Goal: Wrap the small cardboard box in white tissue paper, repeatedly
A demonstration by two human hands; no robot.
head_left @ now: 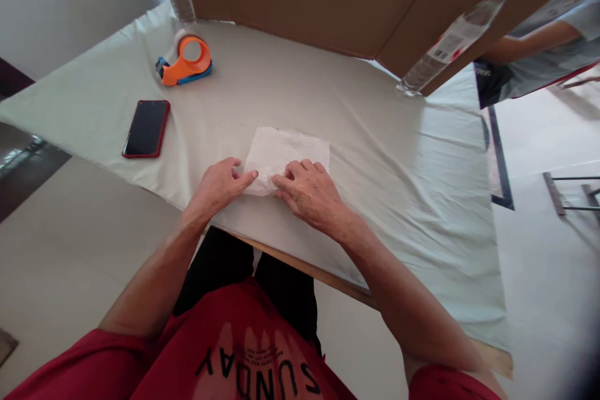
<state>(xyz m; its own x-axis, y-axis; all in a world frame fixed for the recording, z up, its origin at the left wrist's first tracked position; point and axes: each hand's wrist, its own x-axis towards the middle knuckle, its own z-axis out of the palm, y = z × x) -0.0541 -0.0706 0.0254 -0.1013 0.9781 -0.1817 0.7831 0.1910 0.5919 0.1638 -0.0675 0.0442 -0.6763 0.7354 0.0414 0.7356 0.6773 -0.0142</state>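
Note:
A white paper tissue lies on the cloth-covered table in front of me, its near edge crumpled or folded over. My left hand is at its left corner, the thumb pressing the near edge and the other fingers curled beside it. My right hand bends over the near right part, fingertips and thumb closed on the tissue. The hands are a small gap apart. The right hand covers part of the tissue's near edge.
A red-cased phone and an orange tape dispenser lie at the left. Behind stands a large cardboard panel, with plastic bottles upright against it. Another person's arm shows at the right. The table's wooden edge runs close to me.

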